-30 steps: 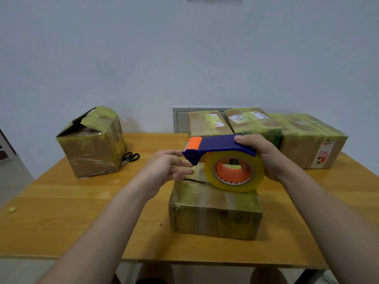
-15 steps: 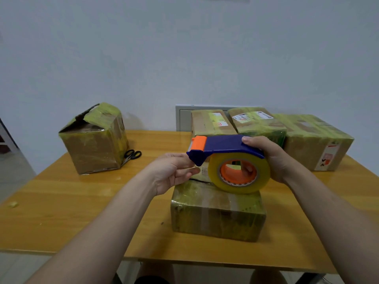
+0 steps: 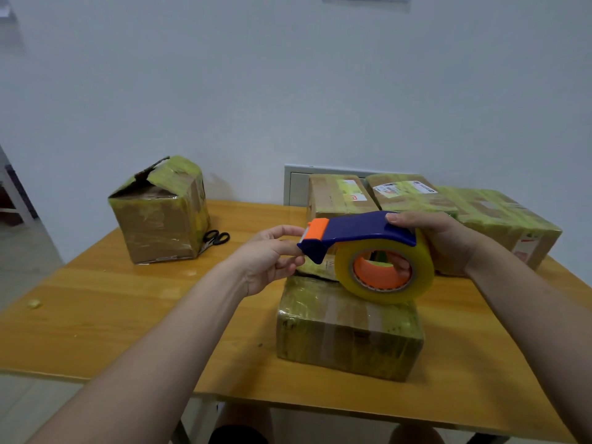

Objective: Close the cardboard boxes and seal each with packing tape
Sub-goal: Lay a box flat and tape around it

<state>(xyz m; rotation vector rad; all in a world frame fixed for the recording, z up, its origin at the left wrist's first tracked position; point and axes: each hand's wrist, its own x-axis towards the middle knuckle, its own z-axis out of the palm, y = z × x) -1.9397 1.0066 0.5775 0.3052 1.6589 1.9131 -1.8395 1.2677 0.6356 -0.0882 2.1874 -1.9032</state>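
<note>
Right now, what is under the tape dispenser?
A taped box on the table lies under the dispenser. The roll covers part of the box's top, so I cannot tell whether they touch.

1. cardboard boxes: five all up. There's the left box (image 3: 157, 225), the front box (image 3: 349, 334), and three along the back: the small back box (image 3: 336, 195), the labelled back box (image 3: 407, 193) and the big back box (image 3: 499, 219)
2. tape dispenser (image 3: 358, 230): just one, carrying one tape roll (image 3: 384, 296)
3. scissors (image 3: 216, 237): one pair
4. hands: two, the left hand (image 3: 269, 257) and the right hand (image 3: 442, 238)
5. table (image 3: 128, 299): one
6. little scrap (image 3: 33, 303) on the table: one
</note>
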